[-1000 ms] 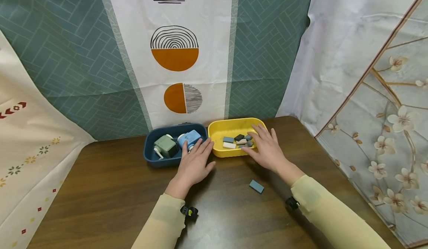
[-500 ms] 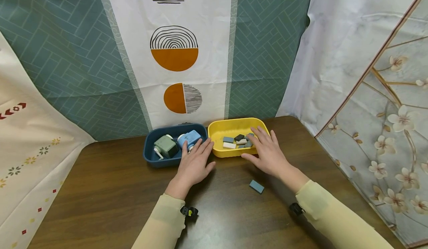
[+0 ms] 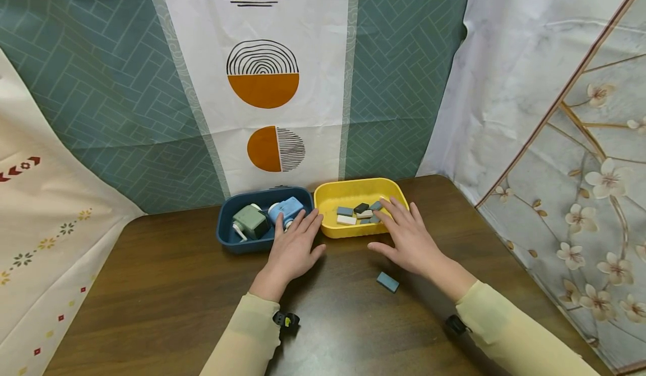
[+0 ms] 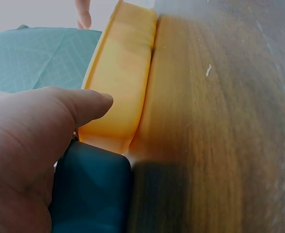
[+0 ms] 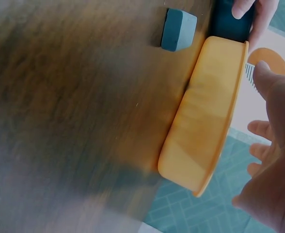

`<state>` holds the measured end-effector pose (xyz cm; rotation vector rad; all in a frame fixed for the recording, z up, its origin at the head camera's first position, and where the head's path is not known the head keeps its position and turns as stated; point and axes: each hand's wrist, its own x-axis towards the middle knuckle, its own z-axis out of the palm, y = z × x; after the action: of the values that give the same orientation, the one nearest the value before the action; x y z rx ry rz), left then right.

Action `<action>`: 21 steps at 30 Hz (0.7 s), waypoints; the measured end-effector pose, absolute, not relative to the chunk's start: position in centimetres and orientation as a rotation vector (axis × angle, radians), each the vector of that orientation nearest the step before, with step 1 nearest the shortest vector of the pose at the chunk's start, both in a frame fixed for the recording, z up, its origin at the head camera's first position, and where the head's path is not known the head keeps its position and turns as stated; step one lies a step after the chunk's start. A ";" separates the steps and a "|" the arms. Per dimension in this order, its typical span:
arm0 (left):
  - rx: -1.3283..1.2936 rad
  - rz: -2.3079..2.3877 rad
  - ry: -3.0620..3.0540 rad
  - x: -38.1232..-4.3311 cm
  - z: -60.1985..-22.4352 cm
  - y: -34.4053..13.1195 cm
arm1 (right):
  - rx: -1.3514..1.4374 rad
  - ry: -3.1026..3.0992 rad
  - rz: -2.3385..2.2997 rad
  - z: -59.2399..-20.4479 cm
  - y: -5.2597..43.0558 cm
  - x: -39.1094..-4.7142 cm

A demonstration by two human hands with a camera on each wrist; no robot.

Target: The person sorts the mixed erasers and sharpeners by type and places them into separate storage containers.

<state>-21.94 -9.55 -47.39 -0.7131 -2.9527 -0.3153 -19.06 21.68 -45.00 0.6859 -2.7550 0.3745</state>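
Observation:
My left hand (image 3: 295, 251) lies over the front right corner of a dark blue tray (image 3: 247, 246), fingers spread and straight, holding nothing. Inside that tray are a green block-shaped object (image 3: 250, 220) with white parts and a light blue one (image 3: 287, 209), partly hidden by my fingers. My right hand (image 3: 411, 245) hovers at the front right of a yellow tray (image 3: 350, 231), fingertips over its rim and thumb apart. Several small grey, white and dark blocks lie in the yellow tray, among them a white block (image 3: 346, 219). In the right wrist view, the right fingers (image 5: 261, 129) hold nothing.
A single blue-grey block (image 3: 387, 282) rests on the brown wooden table (image 3: 166, 292), in front of the yellow tray. Both trays stand side by side at the table's back edge. Patterned cloths hang behind (image 3: 414, 84) and on both sides.
My right hand has drawn back a little towards the right and front, showing more of the yellow tray's rim. The left hand stays in place.

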 end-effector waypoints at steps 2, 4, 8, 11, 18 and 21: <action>-0.713 -0.317 -2.953 -21.9 -47.4 -9.5 | 0.702 -2.738 0.367 -45.0 21.8 -18.8; -0.712 -0.317 -2.954 -21.9 -47.4 -9.5 | 0.714 -2.728 0.359 -45.1 21.9 -18.6; -0.713 -0.321 -2.954 -21.9 -47.4 -9.5 | 0.735 -2.720 0.351 -45.3 22.1 -18.1; -0.709 -0.322 -2.958 -21.9 -47.4 -9.5 | 0.741 -2.739 0.346 -45.3 22.2 -17.8; -0.706 -0.315 -2.962 -21.8 -47.3 -9.5 | 0.755 -2.769 0.318 -45.4 22.4 -17.2; -0.706 -0.309 -2.962 -21.8 -47.3 -9.5 | 0.769 -2.770 0.303 -45.5 22.4 -16.9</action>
<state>-21.84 -9.47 -47.33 -0.7059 -2.9617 -0.3086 -16.93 22.38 -45.50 0.7687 -2.7700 0.3031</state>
